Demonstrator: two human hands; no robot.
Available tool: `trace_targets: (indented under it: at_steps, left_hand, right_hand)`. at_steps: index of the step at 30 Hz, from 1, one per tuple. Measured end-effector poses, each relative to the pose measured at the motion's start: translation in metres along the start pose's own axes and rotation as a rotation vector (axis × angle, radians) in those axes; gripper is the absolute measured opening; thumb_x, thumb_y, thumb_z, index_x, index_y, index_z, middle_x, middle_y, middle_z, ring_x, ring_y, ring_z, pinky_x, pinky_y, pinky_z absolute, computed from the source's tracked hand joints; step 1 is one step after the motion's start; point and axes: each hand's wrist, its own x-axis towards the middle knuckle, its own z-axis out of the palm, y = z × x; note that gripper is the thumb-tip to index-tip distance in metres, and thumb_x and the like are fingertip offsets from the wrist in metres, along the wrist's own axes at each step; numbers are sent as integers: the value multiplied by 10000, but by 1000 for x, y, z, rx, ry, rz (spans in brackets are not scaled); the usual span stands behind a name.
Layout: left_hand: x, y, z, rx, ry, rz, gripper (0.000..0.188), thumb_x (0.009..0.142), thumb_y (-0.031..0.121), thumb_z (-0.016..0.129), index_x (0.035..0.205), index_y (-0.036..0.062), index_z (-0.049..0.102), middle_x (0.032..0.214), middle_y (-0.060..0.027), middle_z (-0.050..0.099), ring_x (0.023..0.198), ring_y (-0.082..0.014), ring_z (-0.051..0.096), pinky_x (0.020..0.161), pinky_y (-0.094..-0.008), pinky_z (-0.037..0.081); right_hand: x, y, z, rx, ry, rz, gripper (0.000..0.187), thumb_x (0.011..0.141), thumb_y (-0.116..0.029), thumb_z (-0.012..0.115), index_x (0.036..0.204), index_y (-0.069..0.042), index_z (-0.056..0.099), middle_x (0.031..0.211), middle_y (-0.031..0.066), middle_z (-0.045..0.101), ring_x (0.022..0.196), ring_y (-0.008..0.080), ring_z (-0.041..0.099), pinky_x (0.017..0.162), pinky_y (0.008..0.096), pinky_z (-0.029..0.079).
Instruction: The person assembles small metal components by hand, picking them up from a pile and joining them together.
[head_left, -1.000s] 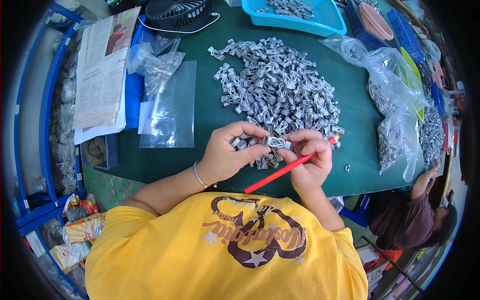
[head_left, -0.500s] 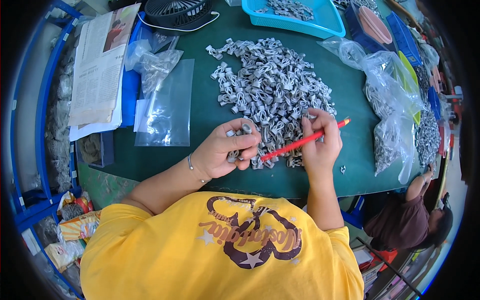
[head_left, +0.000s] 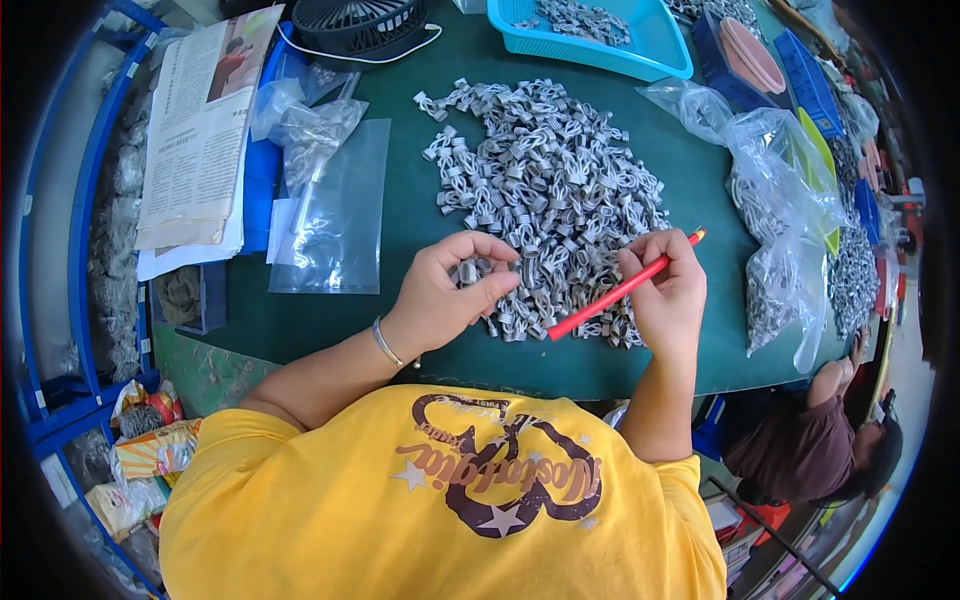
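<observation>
1. Taking the pile of grey looped metal pieces as the clock's centre, with 12 at the top of the view, the pile rests on a green table.
2. The left hand is at 8 o'clock, at the pile's edge. Its fingers curl around a few grey pieces; thumb and index tips stand slightly apart.
3. The right hand is at 4 o'clock, fingers bent, with 1 red pen lodged between thumb and fingers. I cannot tell whether the fingertips also pinch a piece.
4. The pen slants from 8 to 2 o'clock, its lower end over the pile's near edge.
5. A turquoise basket with more grey pieces sits near 12 o'clock.
6. A flat clear bag lies at 9 o'clock, a filled clear bag at 3.
7. Another person is between 4 and 5 o'clock.
</observation>
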Motion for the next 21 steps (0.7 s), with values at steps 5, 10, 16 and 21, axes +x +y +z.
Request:
trace_targets:
  at_steps: [5,10,16,21]
  left_hand:
    - [3,-5,11,179,-17,352,406,719,8,688,1083,20,508,794,-20,585,761,-69,542,706,-207,435]
    - [3,-1,10,212,-9,386,279,724,55,705,964,10,570,798,-18,588,726,-61,538,655,-198,438]
    - [0,0,7,139,-21,221,213,766,93,680,939,9,589,742,12,576,576,-23,509,504,-153,402]
    - [0,5,8,162,-16,199,222,757,91,688,943,12,595,751,1,584,605,-38,523,540,-166,420]
  right_hand:
    - [-12,-11,15,915,-157,237,244,770,99,560,738,-56,374,794,107,562,629,126,584,572,240,526]
    - [-21,-12,27,1054,-224,251,210,798,70,556,765,-51,388,810,130,579,653,164,620,572,266,548]
    - [-22,-16,24,1110,-224,337,196,811,46,559,775,-51,394,814,144,595,629,175,629,522,260,545]
    - [-23,-9,26,1136,-292,300,218,796,57,576,766,-55,392,801,142,592,633,164,615,529,243,531]
